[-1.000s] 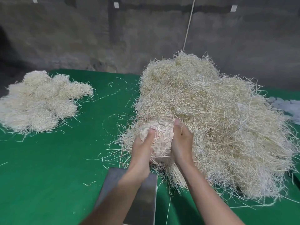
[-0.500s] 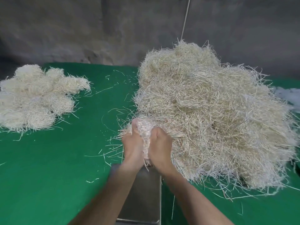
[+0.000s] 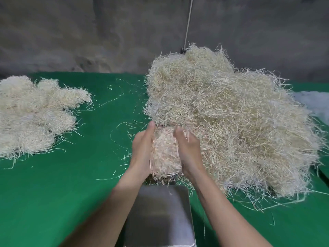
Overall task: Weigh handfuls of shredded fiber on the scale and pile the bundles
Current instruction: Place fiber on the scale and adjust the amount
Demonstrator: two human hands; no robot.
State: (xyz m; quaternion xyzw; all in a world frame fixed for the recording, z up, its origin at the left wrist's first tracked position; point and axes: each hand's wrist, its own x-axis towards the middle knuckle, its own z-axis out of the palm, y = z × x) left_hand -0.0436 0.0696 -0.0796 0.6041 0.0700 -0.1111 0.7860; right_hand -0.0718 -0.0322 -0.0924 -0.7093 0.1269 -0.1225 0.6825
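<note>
Over the far edge of the scale's steel pan (image 3: 160,216), right at the near foot of the big heap of shredded fiber (image 3: 231,122), a person has a handful of fiber (image 3: 165,152) squeezed between both hands. The left hand (image 3: 142,150) lies along its left side, palm in and fingers stretched fairly straight, pressing rather than clutching. The right hand (image 3: 188,152) cups the other side with its fingers bent over the top, though they are blurred. The handful looks packed tighter and pinker than the heap behind it, and its lowest strands hang close to the pan's rim; I cannot tell whether they touch. Well off to the left the pile of bundles (image 3: 32,118) sits on the green cloth (image 3: 62,193), with stray strands scattered between it and the heap. Behind everything is a rough grey wall (image 3: 89,32), with a thin pale cord (image 3: 188,22) running down it to the heap's top. Some whitish stuff (image 3: 315,104) shows at the far right.
</note>
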